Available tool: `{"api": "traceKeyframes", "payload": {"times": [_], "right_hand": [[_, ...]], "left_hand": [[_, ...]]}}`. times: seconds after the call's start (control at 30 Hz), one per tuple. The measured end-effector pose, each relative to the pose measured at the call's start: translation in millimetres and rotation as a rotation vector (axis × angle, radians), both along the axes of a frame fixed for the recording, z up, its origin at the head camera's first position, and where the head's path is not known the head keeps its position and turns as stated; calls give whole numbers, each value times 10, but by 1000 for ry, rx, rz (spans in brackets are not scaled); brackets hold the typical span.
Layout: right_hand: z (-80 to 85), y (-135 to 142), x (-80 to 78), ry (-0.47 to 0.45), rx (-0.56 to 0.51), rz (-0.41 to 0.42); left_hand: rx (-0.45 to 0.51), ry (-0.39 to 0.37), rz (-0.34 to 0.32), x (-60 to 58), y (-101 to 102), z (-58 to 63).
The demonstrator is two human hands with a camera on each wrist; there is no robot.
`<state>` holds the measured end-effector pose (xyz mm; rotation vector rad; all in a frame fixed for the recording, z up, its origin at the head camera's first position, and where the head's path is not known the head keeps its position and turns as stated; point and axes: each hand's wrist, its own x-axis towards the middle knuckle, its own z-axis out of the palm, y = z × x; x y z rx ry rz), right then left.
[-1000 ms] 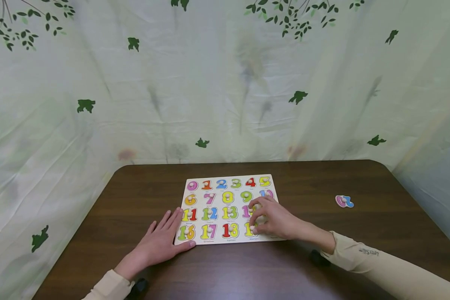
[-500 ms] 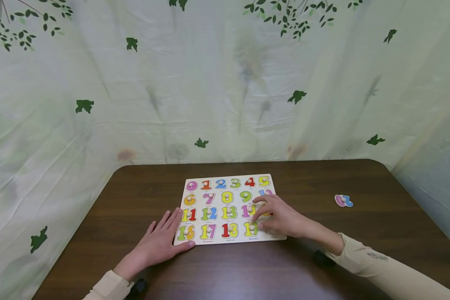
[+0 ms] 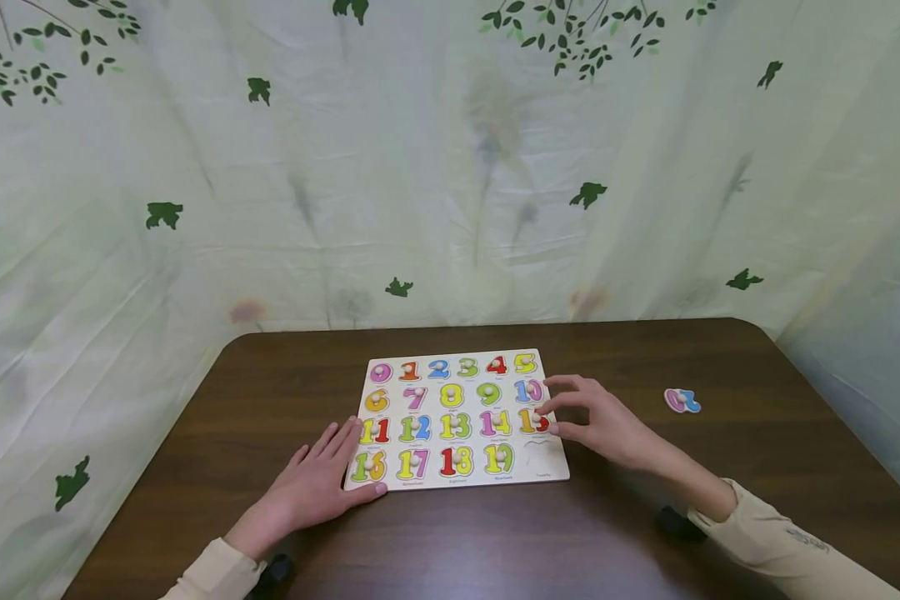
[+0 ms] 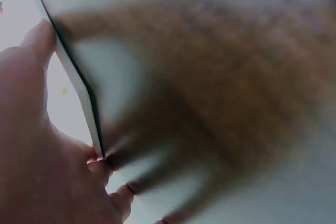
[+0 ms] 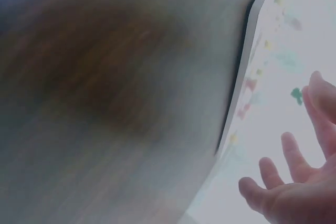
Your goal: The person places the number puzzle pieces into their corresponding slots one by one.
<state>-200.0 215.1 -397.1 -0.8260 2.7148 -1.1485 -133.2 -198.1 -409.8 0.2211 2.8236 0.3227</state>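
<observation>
A white number puzzle board (image 3: 551, 468) lies on the table, with colourful knobbed number pieces in rows. Its bottom right place shows only a bare outline. My left hand (image 3: 311, 490) rests flat on the board's left edge, fingers spread and thumb at the near corner; the left wrist view shows that hand (image 4: 47, 145) along the edge. At the board's right side my right hand (image 3: 603, 423) hovers with loosely bent fingers near the 15 piece (image 3: 534, 422), holding nothing. The right wrist view shows its fingers (image 5: 294, 158) spread apart. A pink and blue number piece (image 3: 682, 401) lies apart, to the right.
The brown wooden table (image 3: 285, 375) has rounded far corners. Behind it hangs a pale curtain (image 3: 420, 192) printed with green leaves. Dark wrist straps sit under both cream sleeves (image 3: 787, 542).
My right hand has left the 19 piece and drawn back to the right, uncovering the 10, the 15 and the bare bottom right place. The left hand stays on the board.
</observation>
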Motion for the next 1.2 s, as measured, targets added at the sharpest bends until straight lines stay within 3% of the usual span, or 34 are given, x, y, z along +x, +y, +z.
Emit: {"api": "traceKeyframes", "payload": {"times": [0.3, 0.57, 0.8, 1.2], "right_hand": [[21, 391, 28, 44, -2, -120], [50, 770, 58, 63, -23, -186], [62, 1054, 64, 115, 34, -264], [-22, 1532, -132, 13, 138, -295]], "left_hand": [[9, 0, 0, 4, -3, 9], [52, 24, -4, 6, -41, -63], [104, 36, 6, 23, -65, -118], [93, 21, -2, 30, -36, -42]]}}
